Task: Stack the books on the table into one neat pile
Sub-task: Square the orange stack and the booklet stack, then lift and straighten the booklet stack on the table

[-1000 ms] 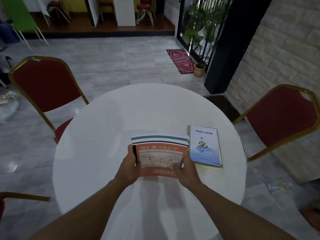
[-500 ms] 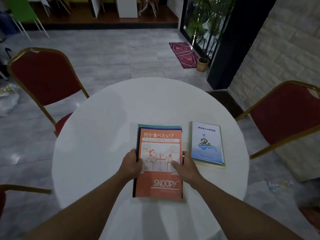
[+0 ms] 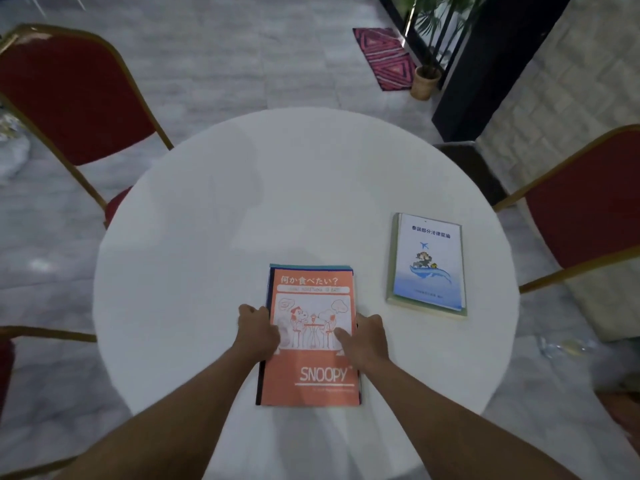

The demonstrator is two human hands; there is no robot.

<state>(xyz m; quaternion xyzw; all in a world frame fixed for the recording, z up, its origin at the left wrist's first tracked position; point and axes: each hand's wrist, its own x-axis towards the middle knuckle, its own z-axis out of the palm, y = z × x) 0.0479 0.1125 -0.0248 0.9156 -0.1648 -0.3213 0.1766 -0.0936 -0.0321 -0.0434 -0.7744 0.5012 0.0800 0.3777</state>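
Orange Snoopy book (image 3: 310, 336) tops a small pile lying flat on the round white tabletop (image 3: 214, 237), left hand (image 3: 257, 330) and right hand (image 3: 364, 337) pressing its sides. Blue-cover book (image 3: 428, 265) sits apart, right side.

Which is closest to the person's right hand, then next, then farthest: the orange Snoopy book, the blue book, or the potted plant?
From the right hand, in the head view:
1. Orange Snoopy book: touching it, just to its left.
2. Blue book: lying apart on the table's right side.
3. Potted plant: far off on the floor, beyond the table.
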